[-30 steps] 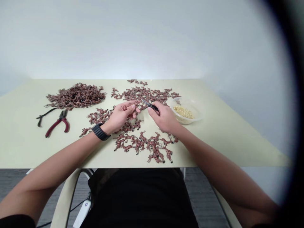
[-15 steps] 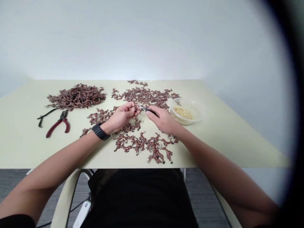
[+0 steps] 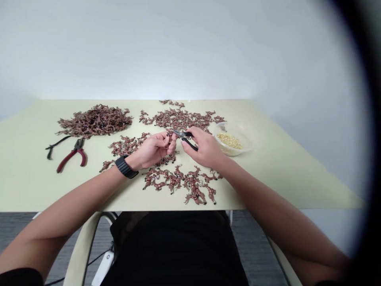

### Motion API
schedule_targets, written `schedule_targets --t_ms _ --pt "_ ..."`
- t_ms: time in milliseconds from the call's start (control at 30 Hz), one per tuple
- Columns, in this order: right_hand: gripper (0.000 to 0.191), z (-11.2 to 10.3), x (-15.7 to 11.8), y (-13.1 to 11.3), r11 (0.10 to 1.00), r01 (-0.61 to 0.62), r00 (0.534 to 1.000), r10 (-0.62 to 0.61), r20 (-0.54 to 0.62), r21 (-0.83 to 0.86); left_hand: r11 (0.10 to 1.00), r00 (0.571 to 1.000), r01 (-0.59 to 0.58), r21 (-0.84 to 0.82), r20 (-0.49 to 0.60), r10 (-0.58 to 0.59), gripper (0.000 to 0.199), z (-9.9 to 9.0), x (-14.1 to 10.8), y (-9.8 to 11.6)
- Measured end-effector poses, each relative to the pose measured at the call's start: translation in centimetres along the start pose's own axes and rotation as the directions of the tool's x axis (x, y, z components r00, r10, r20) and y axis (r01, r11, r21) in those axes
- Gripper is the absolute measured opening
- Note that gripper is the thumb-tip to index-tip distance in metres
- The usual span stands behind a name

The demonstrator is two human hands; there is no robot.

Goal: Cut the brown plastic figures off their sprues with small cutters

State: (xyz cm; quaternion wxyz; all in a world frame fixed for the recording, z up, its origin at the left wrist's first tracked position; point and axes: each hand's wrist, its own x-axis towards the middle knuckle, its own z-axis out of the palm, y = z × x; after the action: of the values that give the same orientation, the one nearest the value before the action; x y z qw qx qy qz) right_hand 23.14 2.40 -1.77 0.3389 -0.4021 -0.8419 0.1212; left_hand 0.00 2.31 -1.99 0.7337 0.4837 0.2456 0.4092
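Observation:
My left hand pinches a small brown deer figure, mostly covered by the fingers. Black-handled pliers are in my right hand, their handles spread apart. The metal jaws point left and meet the figure at my left fingertips; whether they grip anything is too small to tell. Loose brown figures lie below my hands, and more figures lie behind them. Just right of my right hand stands a clear round bowl with small gold pieces.
A dense heap of brown figures is at the back left of the pale table. Red-handled pliers and a black tool lie in front of it. Behind the table rises a pale wall.
The handles of the black pliers have spread apart in my right hand, and its fingers have opened with them. My left fingers have shifted slightly on the figure.

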Motion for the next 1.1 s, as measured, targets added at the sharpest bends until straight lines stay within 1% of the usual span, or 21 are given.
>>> schedule_targets --t_ms 233,333,500,600,667,767,833,867,933,1000,1033,1067,1100 --pt "0.032 0.0 -0.1 0.0 1.0 -0.001 1.0 0.001 0.008 -0.025 0.997 1.0 0.028 -0.074 0.002 -0.028 0.004 0.3 0.0 0.1" --pt "0.034 0.1 -0.1 0.1 0.999 -0.003 1.0 0.003 0.004 -0.045 0.999 0.999 0.03 -0.043 -0.012 -0.031 0.008 0.2 -0.1 0.0" --pt "0.039 0.0 -0.1 0.1 0.997 -0.02 1.0 0.021 0.01 -0.081 0.998 0.99 -0.05 0.023 -0.128 0.053 0.022 0.1 0.0 -0.1" --pt "0.036 0.2 -0.2 -0.2 0.998 -0.036 0.999 0.037 0.006 -0.056 0.987 0.977 -0.094 0.129 -0.178 0.116 0.025 0.2 0.1 0.0" --pt "0.034 0.5 -0.2 -0.6 0.998 -0.063 0.998 0.063 -0.001 -0.007 0.967 0.959 -0.149 0.208 -0.21 0.193 0.032 0.2 0.2 -0.1" --pt "0.032 1.1 -0.3 -1.2 0.985 -0.123 0.992 0.122 0.019 0.123 0.9 0.905 -0.246 0.36 -0.246 0.346 0.046 0.0 0.3 -0.4" --pt "0.033 1.3 -0.3 -1.6 0.961 -0.17 0.985 0.163 0.053 0.217 0.842 0.874 -0.284 0.459 -0.237 0.424 0.055 -0.1 0.4 -0.6" --pt "0.034 1.4 -0.3 -1.7 0.948 -0.191 0.981 0.179 0.069 0.255 0.82 0.867 -0.295 0.491 -0.223 0.445 0.058 -0.2 0.4 -0.7" --pt "0.035 1.6 -0.3 -1.9 0.926 -0.22 0.976 0.205 0.079 0.306 0.792 0.868 -0.309 0.527 -0.186 0.461 0.062 -0.3 0.4 -0.9" --pt "0.035 1.7 -0.3 -2.1 0.907 -0.237 0.972 0.221 0.085 0.349 0.746 0.853 -0.33 0.579 -0.156 0.498 0.062 -0.4 0.4 -1.1" --pt "0.035 1.8 -0.3 -2.2 0.892 -0.248 0.969 0.23 0.093 0.377 0.703 0.834 -0.342 0.624 -0.143 0.532 0.06 -0.5 0.3 -1.2" --pt "0.035 1.8 -0.3 -2.4 0.87 -0.268 0.963 0.245 0.107 0.414 0.641 0.809 -0.35 0.683 -0.124 0.574 0.059 -0.8 0.3 -1.3" --pt "0.036 1.8 -0.3 -2.6 0.836 -0.299 0.954 0.267 0.136 0.459 0.557 0.777 -0.355 0.751 -0.094 0.622 0.058 -1.1 0.3 -1.3"
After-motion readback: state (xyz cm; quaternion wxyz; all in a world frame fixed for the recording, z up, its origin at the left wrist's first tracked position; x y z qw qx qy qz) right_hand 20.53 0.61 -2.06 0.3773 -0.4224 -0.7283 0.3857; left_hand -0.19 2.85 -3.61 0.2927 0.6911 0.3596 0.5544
